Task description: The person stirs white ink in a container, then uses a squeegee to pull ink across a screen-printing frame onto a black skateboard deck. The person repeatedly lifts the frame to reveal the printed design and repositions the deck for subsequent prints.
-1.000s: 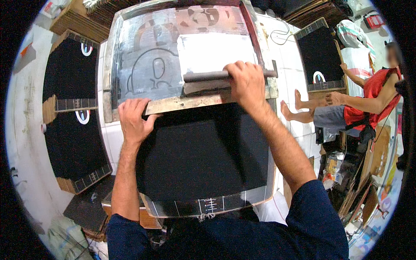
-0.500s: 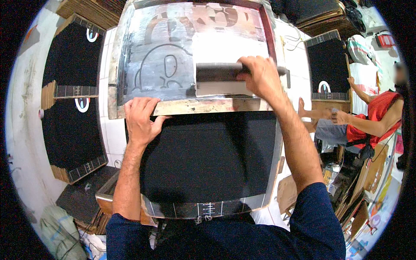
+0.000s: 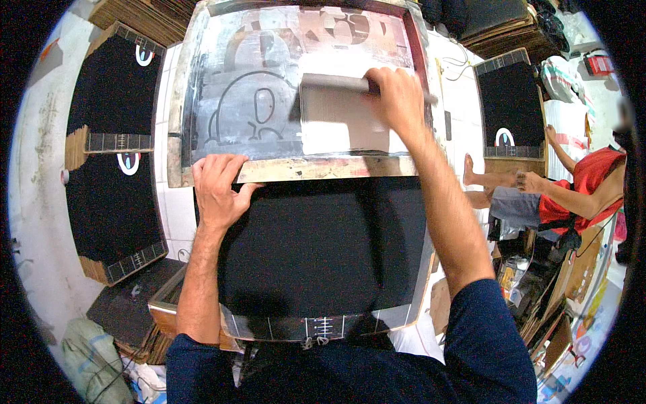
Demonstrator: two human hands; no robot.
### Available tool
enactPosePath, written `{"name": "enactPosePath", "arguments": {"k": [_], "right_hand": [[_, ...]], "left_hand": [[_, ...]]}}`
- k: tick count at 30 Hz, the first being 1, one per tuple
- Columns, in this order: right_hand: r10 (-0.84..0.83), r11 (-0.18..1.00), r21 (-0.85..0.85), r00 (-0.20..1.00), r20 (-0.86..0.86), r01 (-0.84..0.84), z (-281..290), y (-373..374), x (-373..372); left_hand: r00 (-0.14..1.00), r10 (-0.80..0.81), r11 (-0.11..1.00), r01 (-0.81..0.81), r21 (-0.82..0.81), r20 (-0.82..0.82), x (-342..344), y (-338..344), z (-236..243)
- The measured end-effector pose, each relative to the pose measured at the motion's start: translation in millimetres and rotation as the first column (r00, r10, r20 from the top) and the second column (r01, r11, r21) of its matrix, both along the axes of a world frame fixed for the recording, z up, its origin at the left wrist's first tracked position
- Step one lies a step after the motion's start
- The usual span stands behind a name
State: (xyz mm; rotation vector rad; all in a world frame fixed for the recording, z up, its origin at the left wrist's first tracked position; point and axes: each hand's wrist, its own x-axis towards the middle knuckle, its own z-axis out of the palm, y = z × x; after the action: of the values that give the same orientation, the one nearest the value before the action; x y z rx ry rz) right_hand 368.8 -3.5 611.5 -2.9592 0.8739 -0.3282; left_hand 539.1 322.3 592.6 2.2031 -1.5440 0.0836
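Left hand (image 3: 221, 192) clamped on the near rail of a wooden screen frame (image 3: 330, 168), at its left part, fingers curled over the top, thumb stretched out along the near edge. Right hand (image 3: 398, 101) closed around a dark squeegee bar (image 3: 333, 82), which lies crosswise over the right half of the mesh, well in from the near rail; hand slightly blurred, part of the bar hidden under it. White patch (image 3: 323, 141) on the mesh between bar and near rail; dark line drawing (image 3: 259, 108) on the mesh to the left of it. Black panel (image 3: 309, 256) sits on the person's side of the frame, pale ruled marks along its near edge. More black panels (image 3: 114, 209) at far left, another dark panel (image 3: 515, 101) at right. Co-worker in a red top (image 3: 589, 178) at right, near that panel.
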Motion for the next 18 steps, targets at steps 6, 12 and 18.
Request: {"name": "enactPosePath", "arguments": {"k": [6, 12, 18], "right_hand": [[0.010, 0.997, 0.074, 0.991, 0.131, -0.020, 13.4, 102.6, -87.3], [0.009, 1.000, -0.019, 0.971, 0.238, -0.005, 68.8, 102.2, -81.4], [0.125, 0.977, -0.214, 0.866, 0.484, -0.022, 194.4, 3.8, -38.2]], "left_hand": [[1.000, 0.002, 1.000, -0.002, 0.017, -0.028, -0.4, 1.9, -4.7], [0.995, -0.060, 0.998, 0.057, 0.041, 0.081, 6.3, -10.3, 82.0], [0.985, 0.105, 0.983, -0.083, -0.161, 0.136, 59.5, -31.2, 210.6]]}}
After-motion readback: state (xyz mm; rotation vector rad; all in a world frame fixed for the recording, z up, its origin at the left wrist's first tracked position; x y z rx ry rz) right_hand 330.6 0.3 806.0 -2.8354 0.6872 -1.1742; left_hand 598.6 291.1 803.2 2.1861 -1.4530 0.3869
